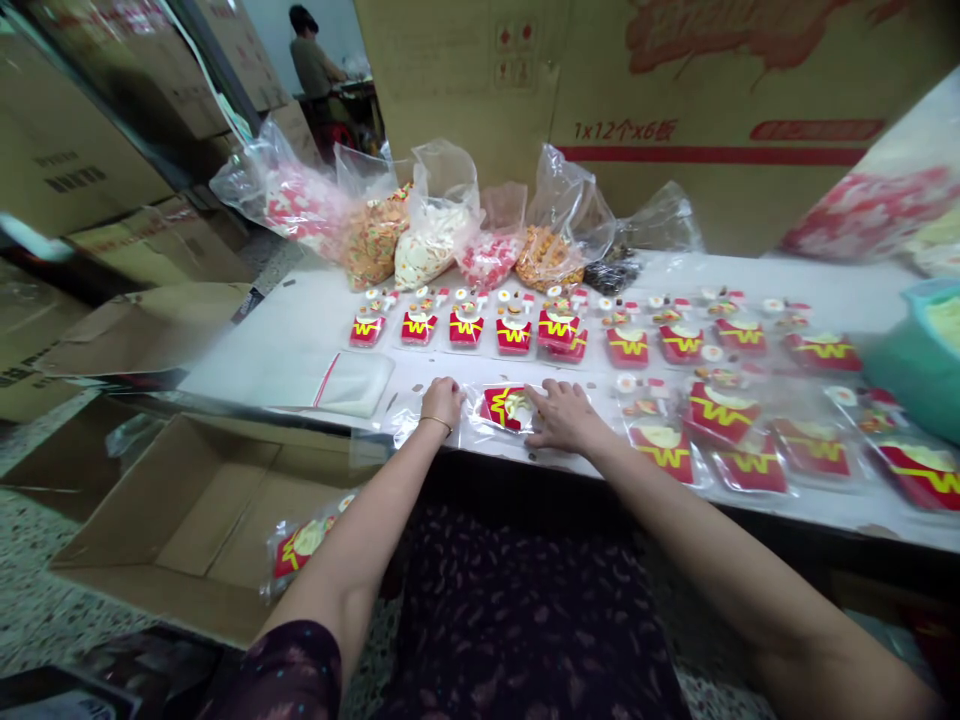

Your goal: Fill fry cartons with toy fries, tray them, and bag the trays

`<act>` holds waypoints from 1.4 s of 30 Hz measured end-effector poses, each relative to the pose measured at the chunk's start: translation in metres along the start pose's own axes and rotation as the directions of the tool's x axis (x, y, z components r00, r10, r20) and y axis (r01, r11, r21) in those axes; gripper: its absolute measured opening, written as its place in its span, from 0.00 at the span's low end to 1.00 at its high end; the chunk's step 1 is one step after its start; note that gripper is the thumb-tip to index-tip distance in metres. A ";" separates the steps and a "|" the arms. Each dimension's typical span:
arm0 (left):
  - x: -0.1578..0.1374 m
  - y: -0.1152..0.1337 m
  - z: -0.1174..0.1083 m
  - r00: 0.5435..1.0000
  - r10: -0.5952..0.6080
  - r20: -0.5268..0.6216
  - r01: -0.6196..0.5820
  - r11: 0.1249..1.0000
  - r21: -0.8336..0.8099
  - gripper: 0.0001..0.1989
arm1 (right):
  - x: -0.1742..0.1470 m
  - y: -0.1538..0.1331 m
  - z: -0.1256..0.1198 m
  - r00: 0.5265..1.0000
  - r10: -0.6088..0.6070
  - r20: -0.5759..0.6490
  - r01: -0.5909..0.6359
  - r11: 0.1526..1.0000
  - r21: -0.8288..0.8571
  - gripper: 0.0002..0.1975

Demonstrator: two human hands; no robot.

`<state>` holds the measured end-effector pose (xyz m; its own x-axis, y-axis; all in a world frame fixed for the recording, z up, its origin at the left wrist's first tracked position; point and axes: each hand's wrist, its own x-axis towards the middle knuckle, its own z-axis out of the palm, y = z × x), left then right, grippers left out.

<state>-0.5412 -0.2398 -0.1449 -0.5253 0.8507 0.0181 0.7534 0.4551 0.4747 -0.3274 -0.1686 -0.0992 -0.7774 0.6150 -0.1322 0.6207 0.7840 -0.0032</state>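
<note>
In front of me at the table's near edge lies a red packet (495,406) with a yellow zigzag mark, in clear plastic. My left hand (442,402) is closed, pinching clear plastic film (409,427) at the packet's left side. The fingers of my right hand (564,415) curve over the packet's right end and grip it, hiding that part. Left of my left hand lies a stack of clear plastic bags (354,384) with a red edge strip.
Similar red packets (514,333) lie in rows behind and to the right. Bags of small pieces (439,240) stand along the back against a large carton (465,120). A teal basin (919,350) sits far right. An open box (217,500) at lower left holds packets. A person (311,60) sits far off.
</note>
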 end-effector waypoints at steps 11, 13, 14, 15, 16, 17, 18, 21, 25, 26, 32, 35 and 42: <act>0.000 0.003 0.002 0.997 -0.078 -0.028 0.077 0.997 -0.024 0.08 | -0.006 -0.014 0.010 0.989 -0.149 -0.023 0.150 0.988 0.029 0.45; -0.001 -0.003 -0.004 1.000 0.024 0.012 -0.023 0.997 -0.074 0.13 | -0.004 -0.012 0.010 0.985 -0.173 -0.007 0.174 0.984 0.030 0.46; -0.001 -0.006 -0.009 0.994 0.095 0.048 -0.089 0.990 -0.107 0.16 | -0.002 -0.011 0.009 0.984 -0.181 0.003 0.181 0.983 0.030 0.46; -0.002 -0.009 -0.014 0.979 0.177 0.100 -0.163 0.977 -0.138 0.18 | -0.001 -0.010 0.008 0.982 -0.187 0.016 0.186 0.982 0.031 0.46; -0.002 -0.012 -0.019 0.950 0.265 0.167 -0.238 0.957 -0.163 0.19 | 0.001 -0.009 0.006 0.981 -0.194 0.028 0.193 0.981 0.032 0.46; -0.002 -0.013 -0.024 0.909 0.343 0.238 -0.306 0.935 -0.179 0.20 | 0.003 -0.008 0.005 0.979 -0.202 0.039 0.201 0.979 0.034 0.46; -0.001 -0.013 -0.029 0.863 0.400 0.307 -0.360 0.915 -0.182 0.21 | 0.005 -0.008 0.003 0.977 -0.210 0.047 0.208 0.977 0.037 0.46; 0.003 -0.006 -0.041 0.771 0.434 0.466 -0.432 0.894 -0.118 0.16 | 0.008 -0.007 -0.003 0.970 -0.234 0.073 0.231 0.972 0.048 0.46; 0.012 0.008 -0.047 0.727 0.367 0.581 -0.479 0.877 0.046 0.05 | 0.011 -0.006 -0.008 0.961 -0.261 0.091 0.257 0.965 0.058 0.47; 0.013 0.012 -0.047 0.718 0.367 0.592 -0.497 0.865 0.067 0.04 | 0.012 -0.006 -0.008 0.960 -0.265 0.089 0.260 0.964 0.062 0.47; 0.000 0.032 -0.032 0.694 0.547 0.468 -0.587 0.806 -0.071 0.07 | 0.020 -0.023 -0.003 0.957 -0.288 0.035 0.281 0.950 0.137 0.46; -0.005 0.035 -0.028 0.700 0.570 0.432 -0.573 0.808 -0.138 0.09 | 0.019 -0.024 -0.004 0.951 -0.310 -0.014 0.306 0.928 0.214 0.46; 0.002 0.027 -0.027 0.702 0.596 0.391 -0.543 0.802 -0.248 0.05 | -0.004 0.023 0.011 0.929 0.369 0.016 -0.297 0.720 0.627 0.17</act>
<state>-0.5330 -0.2329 -0.1082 0.2349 0.9708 -0.0482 0.7915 -0.1622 0.5893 -0.3091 -0.1538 -0.1092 -0.4916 0.8595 -0.1398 0.7418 0.3292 -0.5843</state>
